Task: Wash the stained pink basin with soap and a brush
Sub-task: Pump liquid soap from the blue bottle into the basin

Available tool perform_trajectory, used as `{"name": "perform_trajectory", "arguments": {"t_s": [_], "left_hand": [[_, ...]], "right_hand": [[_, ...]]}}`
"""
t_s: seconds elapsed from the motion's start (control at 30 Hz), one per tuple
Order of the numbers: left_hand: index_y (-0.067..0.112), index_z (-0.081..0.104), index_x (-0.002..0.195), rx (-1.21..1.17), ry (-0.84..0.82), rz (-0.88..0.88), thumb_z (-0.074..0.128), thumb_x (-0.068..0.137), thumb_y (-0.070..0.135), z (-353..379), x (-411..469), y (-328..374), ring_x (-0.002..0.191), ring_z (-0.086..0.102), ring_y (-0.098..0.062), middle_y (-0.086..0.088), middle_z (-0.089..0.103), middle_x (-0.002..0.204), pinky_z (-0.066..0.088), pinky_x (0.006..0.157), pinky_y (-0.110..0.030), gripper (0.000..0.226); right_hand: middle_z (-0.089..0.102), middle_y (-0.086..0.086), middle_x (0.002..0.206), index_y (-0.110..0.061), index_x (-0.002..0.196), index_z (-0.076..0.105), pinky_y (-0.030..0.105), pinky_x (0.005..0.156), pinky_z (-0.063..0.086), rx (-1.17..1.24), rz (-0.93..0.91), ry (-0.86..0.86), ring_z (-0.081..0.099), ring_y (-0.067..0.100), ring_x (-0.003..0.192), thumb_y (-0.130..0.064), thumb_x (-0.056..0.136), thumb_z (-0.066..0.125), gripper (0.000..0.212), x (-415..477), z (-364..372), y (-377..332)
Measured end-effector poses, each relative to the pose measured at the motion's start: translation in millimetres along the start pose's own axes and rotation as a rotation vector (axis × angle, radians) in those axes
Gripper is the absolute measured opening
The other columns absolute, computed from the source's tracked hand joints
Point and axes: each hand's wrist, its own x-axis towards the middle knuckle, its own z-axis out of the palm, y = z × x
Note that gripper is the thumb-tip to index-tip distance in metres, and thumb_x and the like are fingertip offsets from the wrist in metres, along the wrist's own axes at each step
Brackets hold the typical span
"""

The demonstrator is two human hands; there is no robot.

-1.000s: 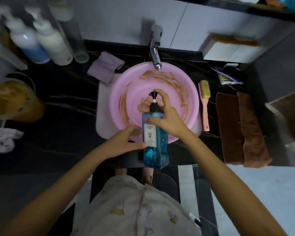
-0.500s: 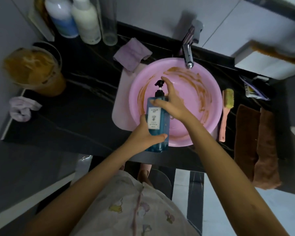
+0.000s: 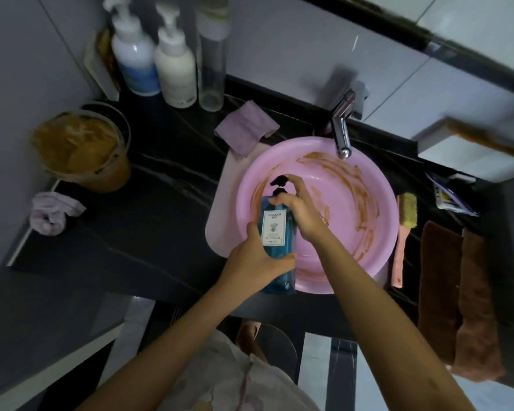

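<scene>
Pink basin (image 3: 267, 157): round, sits in the pale sink (image 3: 217, 226) at centre of the black counter (image 3: 149, 232). Brown stains streak its inner wall & floor, mostly far and right sides.

Brown towels (image 3: 457, 292): two, side by side, draped over the counter's near edge, right of the basin.

Clear tub (image 3: 80, 149): on the counter far left, smeared w/ brown paste inside.

Pump bottles (image 3: 172, 66): row of three at the back-left corner, against the wall.

Soap bottle (image 3: 275, 229): blue, white label, black pump. Upright over the basin's near-left rim; whether the base touches the rim, can't tell.

Left hand (image 3: 258, 259): wrapped round the soap bottle's lower body, thumb on the label side.

Right hand (image 3: 303, 212): holds the bottle at the neck, thumb across the shoulder, index finger lying on the pump head. Nozzle faces left.

Brush (image 3: 404, 232): pink handle, yellow-green bristles. Lies on the counter just beside the basin's right rim, bristle end away from the person, betw. basin & towels.

Tap (image 3: 343, 134): chrome, spout over the basin's far rim.

Purple cloth (image 3: 245, 129): folded, at the sink's far-left corner.

Pale cloth (image 3: 54, 215): bunched, near the tub at the counter's left edge.
</scene>
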Motion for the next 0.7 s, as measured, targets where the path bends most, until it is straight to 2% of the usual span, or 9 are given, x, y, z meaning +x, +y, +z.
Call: {"name": "perform_trajectory", "arguments": {"t_s": [0.1, 0.2, 0.33, 0.43, 0.57, 0.7], "left_hand": [[0.025, 0.028, 0.124, -0.007, 0.022, -0.025, 0.069, 0.076, 0.04, -1.2, -0.9, 2.0, 0.093, 0.056, -0.011, 0.008, 0.053, 0.112, 0.05, 0.073, -0.024, 0.066], [0.025, 0.029, 0.122, 0.006, 0.039, -0.036, 0.069, 0.076, 0.041, -2.7, -3.6, 2.7, 0.091, 0.056, -0.011, 0.01, 0.052, 0.107, 0.048, 0.069, -0.022, 0.064], [0.027, 0.027, 0.116, 0.01, 0.057, -0.028, 0.068, 0.076, 0.044, 0.7, -9.2, 0.3, 0.093, 0.057, -0.009, 0.006, 0.055, 0.114, 0.049, 0.066, -0.016, 0.06], [0.026, 0.026, 0.121, 0.017, 0.054, -0.052, 0.066, 0.077, 0.049, 6.8, -17.3, -3.1, 0.103, 0.059, -0.011, 0.006, 0.054, 0.123, 0.048, 0.068, -0.014, 0.064], [0.024, 0.026, 0.122, 0.076, 0.016, -0.108, 0.063, 0.076, 0.058, 13.3, -25.8, -10.0, 0.106, 0.058, -0.011, 0.006, 0.054, 0.124, 0.045, 0.063, -0.011, 0.068], [0.022, 0.03, 0.123, 0.157, -0.003, -0.124, 0.06, 0.072, 0.066, 19.7, -39.1, -15.8, 0.101, 0.058, -0.009, 0.006, 0.056, 0.118, 0.05, 0.07, -0.018, 0.074]], "right_hand": [[0.065, 0.003, 0.084, -0.016, 0.114, 0.05, 0.03, 0.069, 0.046, -0.01, 0.021, 0.007, 0.065, 0.013, 0.074, -0.018, 0.061, 0.062, 0.055, 3.6, 5.0, 0.8], [0.066, 0.003, 0.082, -0.019, 0.109, 0.051, 0.03, 0.068, 0.046, -0.01, 0.04, 0.009, 0.063, 0.02, 0.077, -0.018, 0.058, 0.061, 0.051, 4.5, 9.5, 0.2], [0.063, 0.004, 0.087, -0.017, 0.104, 0.051, 0.028, 0.066, 0.045, 0.001, 0.041, -0.007, 0.061, 0.019, 0.076, -0.018, 0.058, 0.061, 0.047, 1.8, 10.9, 4.0], [0.064, 0.006, 0.091, -0.014, 0.102, 0.053, 0.026, 0.062, 0.045, 0.013, 0.056, -0.026, 0.06, 0.017, 0.073, -0.018, 0.055, 0.062, 0.048, -4.4, 11.9, 10.3], [0.062, 0.011, 0.096, -0.016, 0.094, 0.055, 0.029, 0.065, 0.044, -0.019, 0.089, -0.026, 0.059, 0.021, 0.079, -0.032, 0.041, 0.064, 0.056, -13.6, 13.9, 19.9], [0.06, -0.001, 0.086, -0.01, 0.096, 0.053, 0.018, 0.061, 0.045, -0.064, 0.121, -0.069, 0.059, 0.008, 0.07, -0.019, 0.051, 0.06, 0.046, -28.2, 12.0, 26.7]]}}
